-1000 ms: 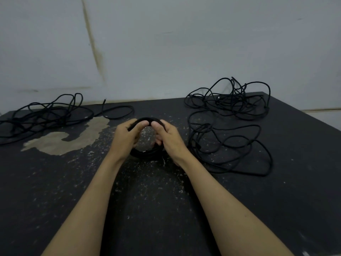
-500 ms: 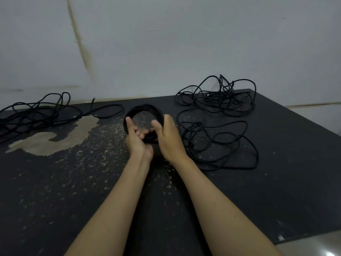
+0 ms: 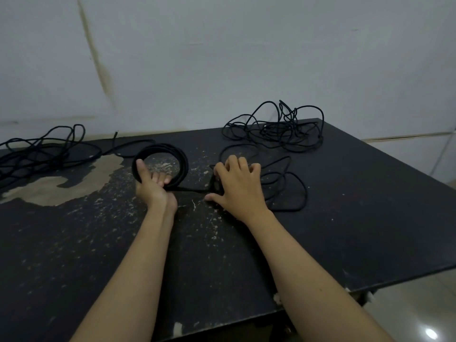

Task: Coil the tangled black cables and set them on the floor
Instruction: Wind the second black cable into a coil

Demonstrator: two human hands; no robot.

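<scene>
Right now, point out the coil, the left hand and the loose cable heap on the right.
coil (image 3: 183,160), head view, right side of the ring.
left hand (image 3: 150,187), head view, palm, gripping the coil's near edge.
loose cable heap (image 3: 278,130), head view, middle of the far tangle.

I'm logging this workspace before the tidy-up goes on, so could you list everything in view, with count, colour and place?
Coiled cable: one, black, table centre-left, in the left hand.
Loose cable: one tangle, black, right of centre, running from the coil under the right hand.
Cable pile: one, black, far right of the table.
Cable pile: one, black, far left.
Table: one, black, worn top.
Wall: grey-white, behind.
Floor: pale tiles, lower right.
Left hand: grips the coil.
Right hand: on the loose cable.
</scene>
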